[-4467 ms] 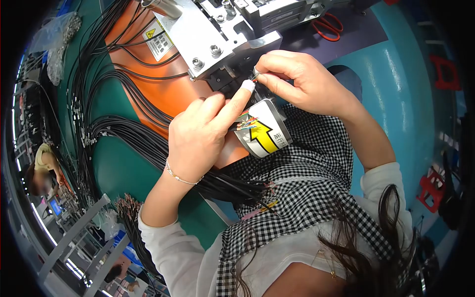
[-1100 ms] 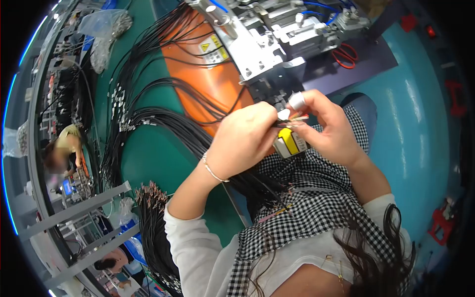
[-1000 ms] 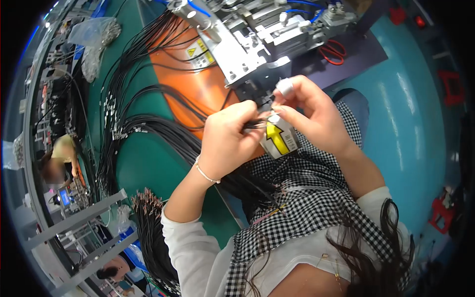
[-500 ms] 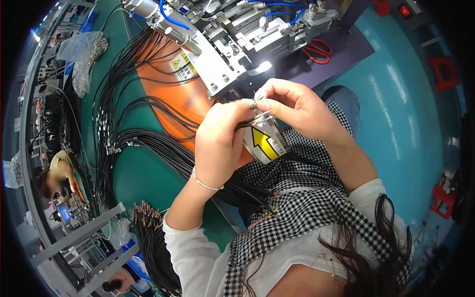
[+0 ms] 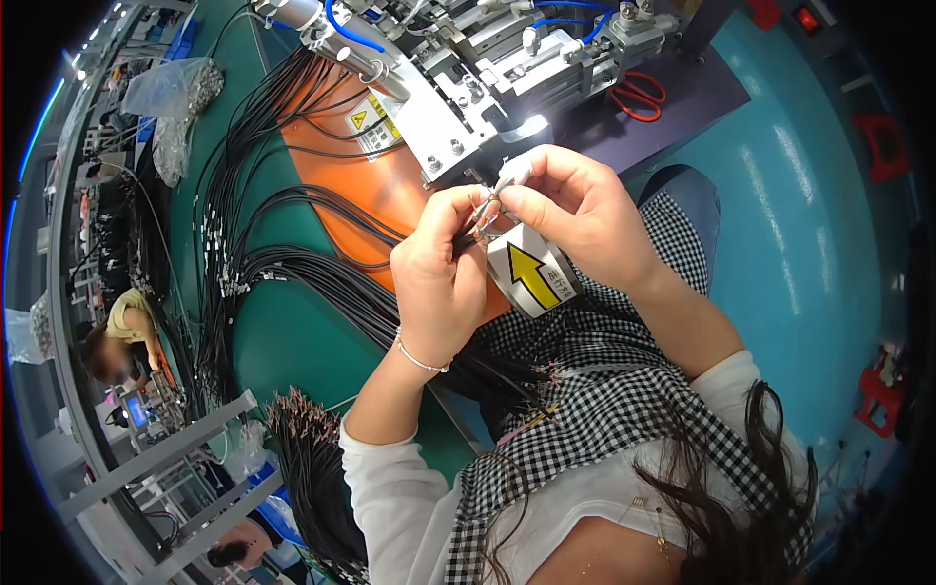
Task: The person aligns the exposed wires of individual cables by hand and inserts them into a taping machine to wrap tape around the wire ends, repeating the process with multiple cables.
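Note:
My left hand [image 5: 441,273] is closed around black cable ends, whose thin coloured wires [image 5: 485,222] fan out between my hands. Opposite it, my right hand [image 5: 575,208] pinches the wires' tips between thumb and forefinger; white coverings show on its fingertips. Both hands nearly touch, just in front of the metal machine [image 5: 458,117]. Below the fingers is a white label with a yellow arrow [image 5: 531,277]. Many black cables [image 5: 312,276] run from the left toward my left hand and my lap.
Red-handled scissors [image 5: 639,97] lie on the dark plate right of the machine. An orange surface [image 5: 356,200] carries a warning label. A bundle of stripped cable ends [image 5: 297,419] hangs at lower left. Another person [image 5: 127,327] works at the far left; red stools stand at right.
Since the earlier frames, my hands have come closer together, with the right fingertips now pinched on the wires beside my left fingers. The view has shifted slightly.

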`<action>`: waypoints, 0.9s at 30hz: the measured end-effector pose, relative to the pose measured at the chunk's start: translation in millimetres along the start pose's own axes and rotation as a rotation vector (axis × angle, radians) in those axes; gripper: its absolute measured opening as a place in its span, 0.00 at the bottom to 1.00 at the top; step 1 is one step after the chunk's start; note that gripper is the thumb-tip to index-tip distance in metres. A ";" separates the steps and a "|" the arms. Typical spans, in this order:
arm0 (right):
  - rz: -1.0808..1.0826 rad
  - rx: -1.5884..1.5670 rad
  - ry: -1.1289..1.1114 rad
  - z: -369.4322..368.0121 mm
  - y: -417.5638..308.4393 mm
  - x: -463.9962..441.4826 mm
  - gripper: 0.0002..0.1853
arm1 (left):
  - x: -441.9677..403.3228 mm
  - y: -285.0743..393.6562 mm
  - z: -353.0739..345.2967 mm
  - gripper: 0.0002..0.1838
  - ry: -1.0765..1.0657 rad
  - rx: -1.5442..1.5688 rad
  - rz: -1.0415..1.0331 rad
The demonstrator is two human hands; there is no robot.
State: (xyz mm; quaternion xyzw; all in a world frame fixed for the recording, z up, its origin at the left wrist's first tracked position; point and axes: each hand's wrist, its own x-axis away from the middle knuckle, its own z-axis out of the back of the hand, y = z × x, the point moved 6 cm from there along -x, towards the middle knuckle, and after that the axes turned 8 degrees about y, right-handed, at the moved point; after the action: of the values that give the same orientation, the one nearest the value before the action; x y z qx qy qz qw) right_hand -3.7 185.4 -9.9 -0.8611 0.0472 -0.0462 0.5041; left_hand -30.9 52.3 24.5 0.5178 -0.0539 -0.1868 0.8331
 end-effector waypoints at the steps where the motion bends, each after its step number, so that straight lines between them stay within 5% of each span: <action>1: -0.008 -0.011 0.007 -0.5 -0.7 -0.9 0.05 | -0.6 0.6 0.2 0.17 0.041 -0.013 -0.068; 8: -0.008 0.085 0.043 4.5 1.0 -3.3 0.04 | 1.5 20.3 1.6 0.16 0.115 -0.254 -0.408; 12: 0.036 0.075 0.054 0.1 0.0 -4.0 0.04 | 0.8 10.0 1.9 0.11 0.198 -0.225 -0.254; 15: 0.034 0.047 0.034 -0.2 2.3 -6.9 0.04 | -4.5 -3.4 0.3 0.06 0.108 0.186 0.051; 19: -0.090 0.124 -0.080 -4.3 4.5 -7.2 0.06 | -7.5 -14.1 1.3 0.05 0.014 0.512 0.176; 22: 0.082 0.463 0.053 4.2 -12.4 -7.2 0.07 | -6.2 -9.3 2.6 0.04 0.018 0.482 0.155; 27: -0.035 0.456 0.000 5.4 -18.1 -9.4 0.06 | -4.0 -8.2 1.8 0.04 0.013 0.317 0.117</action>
State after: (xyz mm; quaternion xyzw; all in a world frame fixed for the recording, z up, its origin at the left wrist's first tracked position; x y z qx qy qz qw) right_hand -11.8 200.1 3.0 -0.7255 0.0207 -0.0646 0.6848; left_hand -37.2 49.0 18.4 0.6400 -0.1074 -0.1237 0.7507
